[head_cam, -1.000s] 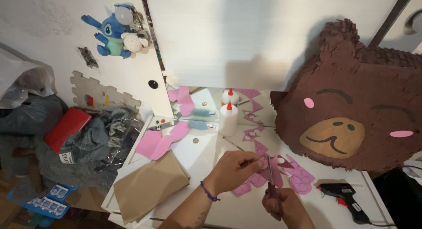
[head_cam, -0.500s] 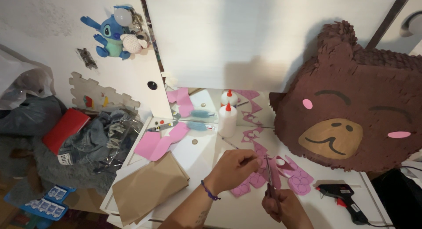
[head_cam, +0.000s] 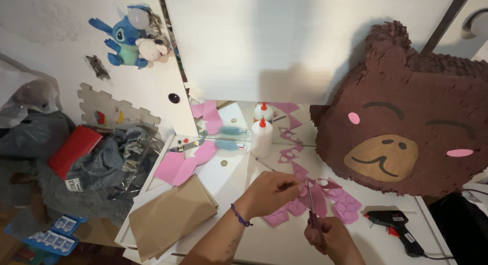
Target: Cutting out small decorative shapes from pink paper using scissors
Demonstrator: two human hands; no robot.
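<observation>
The left hand (head_cam: 272,191) is closed in a pinch on a pink paper cutout (head_cam: 319,194), holding it up just above the white bench (head_cam: 229,178) near the middle of its front edge. A purple bracelet (head_cam: 240,215) circles that wrist. The right hand (head_cam: 330,237) sits just below and to the right, near the front edge, its grip closed around the handles of a pair of scissors (head_cam: 311,211) whose blades point up into the cutout; whether the blades are apart or together cannot be told. Beneath the held piece, more pink scalloped pieces (head_cam: 345,209) lie flat on the bench.

A big brown bear-face piñata (head_cam: 406,117) leans at the bench's right side, reaching the back edge. A black glue gun (head_cam: 396,225) with an orange trigger lies near the front right corner. A white glue bottle (head_cam: 261,139) with a red tip stands upright toward the back, against a mirror. Flat pink paper sheets (head_cam: 185,163) lie toward the left edge, and a brown paper bag (head_cam: 170,216) covers the front left corner. On the wall to the left hangs a blue plush toy (head_cam: 124,36).
</observation>
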